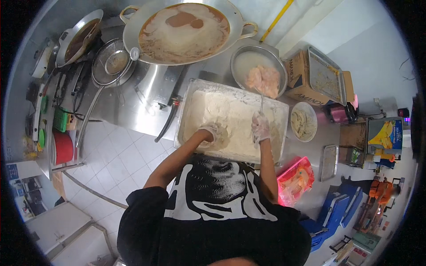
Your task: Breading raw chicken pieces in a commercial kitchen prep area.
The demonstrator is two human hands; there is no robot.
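In front of me stands a rectangular metal tray (231, 87) holding pale flour (233, 116). My left hand (209, 132), in a clear plastic glove, is down in the flour on the tray's left side. Its fingers are partly buried, so their grip is hidden. My gloved right hand (260, 127) is closed around a thin metal handle (262, 104) over the tray's right side. That handle reaches up to the rim of a steel bowl (238, 78), where pieces of raw chicken (263, 79) sit in cloudy liquid. The tool's far end is not clear.
A large wok (131, 36) of foamy brown oil stands behind the tray. Strainers (111, 63) lie to the left. On the right are a cardboard box (301, 79) under a metal tray (326, 74), a white tub (304, 121) of batter and a pink basket (294, 181) lined with plastic.
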